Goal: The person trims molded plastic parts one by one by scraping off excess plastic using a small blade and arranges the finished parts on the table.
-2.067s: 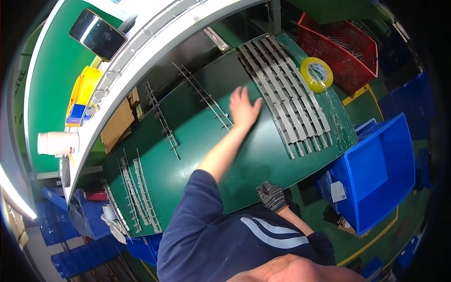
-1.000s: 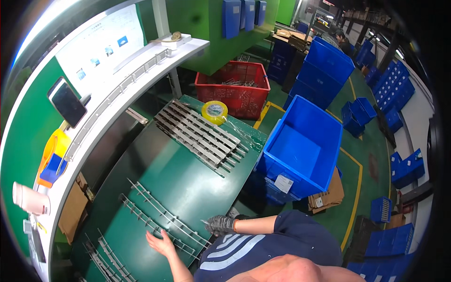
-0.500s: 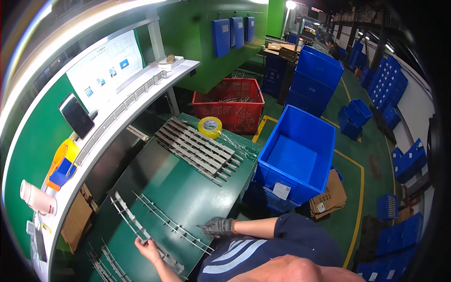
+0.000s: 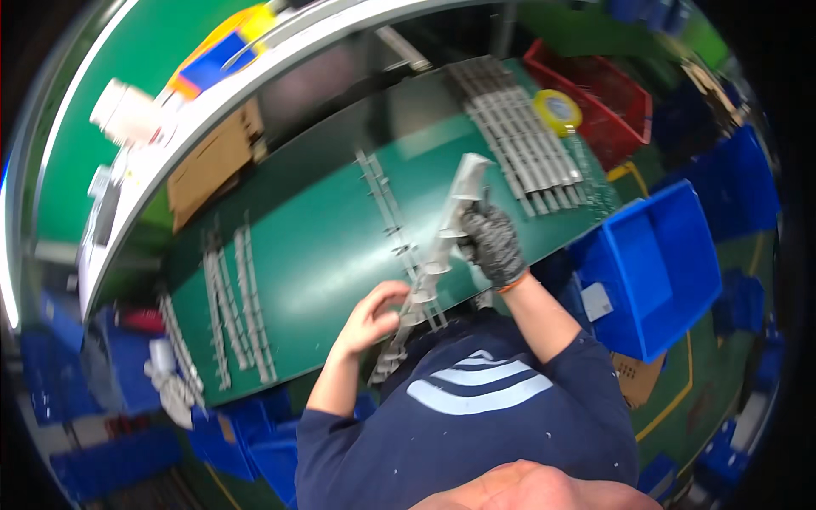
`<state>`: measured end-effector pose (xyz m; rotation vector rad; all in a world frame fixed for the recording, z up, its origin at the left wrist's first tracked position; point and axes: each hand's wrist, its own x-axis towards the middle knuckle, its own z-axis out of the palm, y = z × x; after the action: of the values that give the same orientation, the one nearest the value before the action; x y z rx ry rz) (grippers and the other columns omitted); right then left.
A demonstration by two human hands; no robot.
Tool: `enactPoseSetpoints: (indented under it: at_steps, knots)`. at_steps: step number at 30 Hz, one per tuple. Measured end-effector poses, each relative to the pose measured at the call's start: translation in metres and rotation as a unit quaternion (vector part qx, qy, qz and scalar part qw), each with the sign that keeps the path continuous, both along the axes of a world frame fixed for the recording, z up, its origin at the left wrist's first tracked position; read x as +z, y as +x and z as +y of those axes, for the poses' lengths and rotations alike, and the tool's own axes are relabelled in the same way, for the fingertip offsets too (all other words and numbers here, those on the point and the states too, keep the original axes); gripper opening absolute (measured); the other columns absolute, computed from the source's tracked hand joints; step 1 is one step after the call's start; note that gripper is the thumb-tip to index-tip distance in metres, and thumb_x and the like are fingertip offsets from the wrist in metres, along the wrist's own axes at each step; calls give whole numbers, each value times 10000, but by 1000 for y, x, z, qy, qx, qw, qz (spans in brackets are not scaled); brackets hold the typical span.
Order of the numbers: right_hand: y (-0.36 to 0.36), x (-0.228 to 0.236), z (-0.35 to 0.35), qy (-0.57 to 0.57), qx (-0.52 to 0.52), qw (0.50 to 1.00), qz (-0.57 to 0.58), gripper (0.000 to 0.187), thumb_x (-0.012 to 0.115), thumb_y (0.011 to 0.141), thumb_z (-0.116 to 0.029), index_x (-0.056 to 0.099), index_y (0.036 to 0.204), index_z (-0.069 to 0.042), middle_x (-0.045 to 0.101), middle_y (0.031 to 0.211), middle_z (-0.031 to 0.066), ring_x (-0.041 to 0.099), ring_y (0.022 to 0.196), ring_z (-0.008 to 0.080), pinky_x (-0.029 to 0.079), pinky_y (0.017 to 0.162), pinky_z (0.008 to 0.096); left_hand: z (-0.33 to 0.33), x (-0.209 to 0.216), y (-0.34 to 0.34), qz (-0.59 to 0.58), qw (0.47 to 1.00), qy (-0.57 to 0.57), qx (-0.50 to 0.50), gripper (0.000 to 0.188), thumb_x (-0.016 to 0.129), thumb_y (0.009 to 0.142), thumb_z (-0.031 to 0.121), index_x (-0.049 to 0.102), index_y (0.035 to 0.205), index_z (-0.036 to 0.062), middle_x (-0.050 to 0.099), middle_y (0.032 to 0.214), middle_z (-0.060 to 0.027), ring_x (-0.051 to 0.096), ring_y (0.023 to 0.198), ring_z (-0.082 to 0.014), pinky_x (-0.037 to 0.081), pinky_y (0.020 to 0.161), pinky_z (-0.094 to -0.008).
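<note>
A pale metal rail with bracket-like tabs slants up over the near edge of the green table. My right hand, in a dark grey knitted glove, is closed round its upper part. Bare and half curled, my left hand is beside the lower part of the rail, thumb and fingers apart. Behind the held rail, a thin metal rail with small clips lies on the table. Motion blurs the rails slightly.
Stacked metal rails lie at the table's far right by a yellow tape roll. More rails lie at the left. A blue bin stands at the right, a red crate behind. A white shelf curves along the back.
The view has turned toward the left of the table. My right hand has come off the table edge and taken the rail, now raised; my left hand has loosened from it.
</note>
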<state>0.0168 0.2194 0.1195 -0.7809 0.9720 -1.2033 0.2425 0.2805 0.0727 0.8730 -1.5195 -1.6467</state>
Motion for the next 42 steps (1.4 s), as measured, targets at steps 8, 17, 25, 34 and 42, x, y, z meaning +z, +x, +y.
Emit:
enactPoseSetpoints:
  at_steps: [8, 17, 25, 34, 42]
  knots:
    - [42, 0, 11, 61, 72, 995, 18, 240, 523, 786, -258, 496, 925, -64, 492, 569, 9, 433, 413, 63, 342, 363, 179, 1, 33, -12, 104, 964, 240, 41, 358, 441, 819, 167, 397, 1142, 19, 497, 1048, -118, 555, 812, -182, 476, 580, -253]
    - [15, -3, 15, -217, 146, 889, 375, 159, 480, 781, -140, 541, 706, -14, 490, 569, 104, 488, 511, 227, 377, 502, 321, 17, 30, -4, 113, 951, 252, 139, 286, 487, 798, 167, 481, 1016, -18, 559, 906, -155, 589, 628, -180, 458, 446, -217]
    - [11, -10, 15, -233, 115, 865, 429, 159, 480, 782, -149, 551, 726, -19, 504, 597, 130, 494, 540, 262, 388, 510, 332, 18, 28, -10, 111, 951, 260, 124, 307, 512, 787, 188, 480, 1013, -18, 560, 901, -159, 586, 617, -177, 449, 428, -216]
    - [4, -11, 28, -136, 49, 944, 298, 154, 466, 795, -115, 568, 745, -11, 489, 537, 62, 467, 469, 121, 372, 456, 246, 19, 24, -16, 124, 944, 272, 143, 327, 513, 789, 206, 466, 1025, -15, 557, 883, -170, 584, 620, -190, 442, 409, -220]
    - [9, -10, 35, -262, 123, 851, 438, 94, 575, 695, -101, 567, 732, -15, 528, 660, 111, 513, 588, 239, 407, 548, 306, 15, 23, -22, 155, 937, 277, 149, 341, 505, 794, 195, 444, 1058, -12, 551, 891, -164, 583, 619, -194, 447, 407, -223]
